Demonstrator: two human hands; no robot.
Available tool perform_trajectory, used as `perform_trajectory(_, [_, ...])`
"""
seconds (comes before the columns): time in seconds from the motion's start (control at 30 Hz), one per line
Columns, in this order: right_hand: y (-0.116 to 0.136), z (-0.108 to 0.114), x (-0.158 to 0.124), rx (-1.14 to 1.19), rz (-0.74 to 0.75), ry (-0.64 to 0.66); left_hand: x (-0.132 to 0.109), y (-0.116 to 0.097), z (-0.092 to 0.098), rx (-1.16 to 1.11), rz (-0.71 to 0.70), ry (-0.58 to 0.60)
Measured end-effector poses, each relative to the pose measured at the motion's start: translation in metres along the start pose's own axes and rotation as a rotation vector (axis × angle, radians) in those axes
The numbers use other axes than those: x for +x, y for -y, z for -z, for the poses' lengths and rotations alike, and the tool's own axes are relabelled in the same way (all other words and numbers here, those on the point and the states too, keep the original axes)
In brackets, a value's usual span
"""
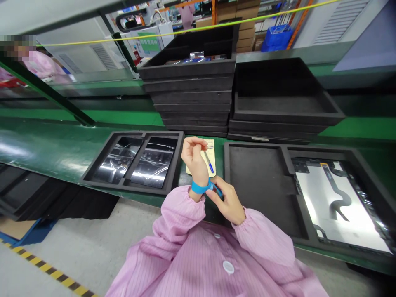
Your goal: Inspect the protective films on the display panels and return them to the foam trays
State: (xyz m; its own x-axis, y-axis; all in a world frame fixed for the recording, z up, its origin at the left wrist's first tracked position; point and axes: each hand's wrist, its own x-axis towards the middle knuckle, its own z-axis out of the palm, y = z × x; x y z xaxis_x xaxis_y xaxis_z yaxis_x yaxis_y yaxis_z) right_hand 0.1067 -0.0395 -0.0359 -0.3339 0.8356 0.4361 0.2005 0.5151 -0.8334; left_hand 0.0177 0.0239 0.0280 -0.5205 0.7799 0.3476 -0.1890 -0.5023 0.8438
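Note:
My left hand point(194, 159) is raised above a yellow notepad point(211, 144), palm turned toward me, its fingers curled in with nothing seen in them. A blue wrist strap point(199, 188) circles my left wrist. My right hand point(228, 201) pinches that strap at its right side, where a short blue piece sticks out past the fingers. On the notepad, just right of my left hand, lies a pen point(210, 163) with a blue end. Pink striped cuffs cover both forearms.
Left, a black foam tray point(173, 165) holds two glossy dark panels point(154, 161). Right, another foam tray point(227, 165) holds a silver-backed panel point(334, 202) with a dark ribbon cable. Behind rise stacks of black trays point(192, 86). A person in pink point(45, 64) is far left.

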Motion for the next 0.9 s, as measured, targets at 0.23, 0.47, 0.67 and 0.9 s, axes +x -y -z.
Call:
perform_trajectory(0.23, [-0.019,0.005,-0.011,-0.078,0.242,0.396,-0.031,-0.001,0.022,0.222,0.135,0.567])
perform_trajectory(0.47, [-0.041,0.065,-0.025,-0.602,0.001,0.308,-0.046,0.014,0.048,0.65,0.228,0.955])
perform_trajectory(0.67, [-0.102,0.227,-0.011,-0.975,-0.475,0.074,-0.079,0.04,0.055,0.837,0.191,1.224])
perform_trajectory(0.9, [-0.111,0.254,0.009,-0.876,-0.569,0.238,-0.106,0.066,0.05,0.913,0.161,1.233])
